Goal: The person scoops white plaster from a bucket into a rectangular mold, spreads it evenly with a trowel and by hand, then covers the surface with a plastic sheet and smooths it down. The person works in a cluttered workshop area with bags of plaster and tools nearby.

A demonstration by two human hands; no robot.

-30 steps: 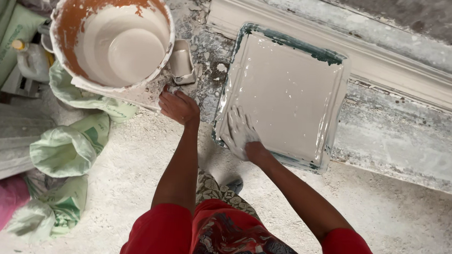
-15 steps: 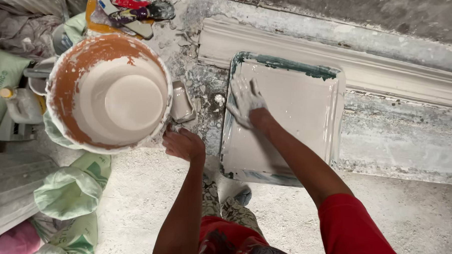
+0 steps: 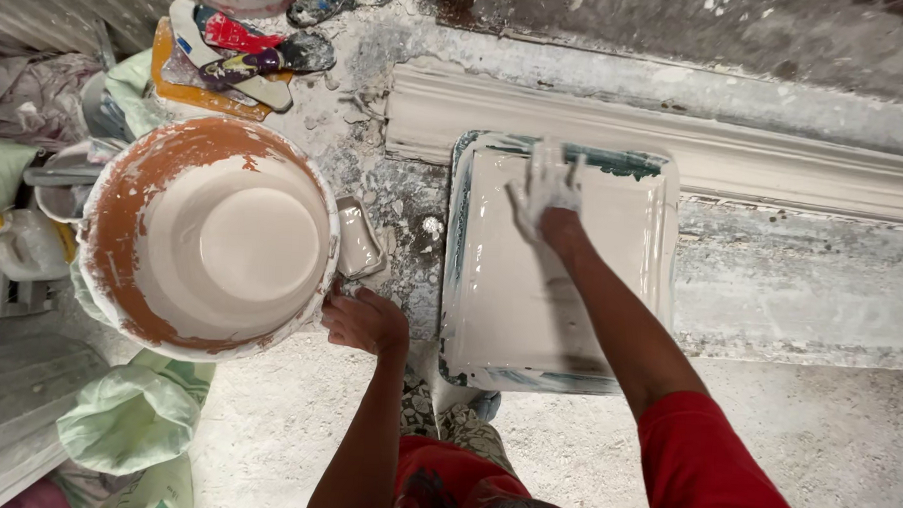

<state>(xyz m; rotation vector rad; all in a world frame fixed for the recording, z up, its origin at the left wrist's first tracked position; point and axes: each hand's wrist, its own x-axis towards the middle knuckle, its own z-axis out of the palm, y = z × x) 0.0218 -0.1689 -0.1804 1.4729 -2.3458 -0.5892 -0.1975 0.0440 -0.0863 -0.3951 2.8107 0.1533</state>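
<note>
We see the right hand [image 3: 546, 192] flat and open in the upper middle of the frame, fingers spread and coated in pale plaster, pressed on the wet white fill of a rectangular mould [image 3: 660, 291] with a teal rim. The mould lies on the dusty floor at the centre of the frame, its far edge just beside a long white cornice moulding [image 3: 775, 155] that runs across the upper right. The left hand [image 3: 366, 321] sits at lower centre-left, fingers curled loosely, holding nothing we can make out, its knuckles touching or just beside the rim of a large bucket [image 3: 122, 222]. That bucket fills the left of the frame, rust-orange inside its wall and holding pale creamy plaster. A small plaster-caked scoop [image 3: 360, 239] lies between bucket and mould. Green sacks [image 3: 130, 423] crumple at lower left, and paint-smeared tools [image 3: 240, 51] rest at upper left.
</note>
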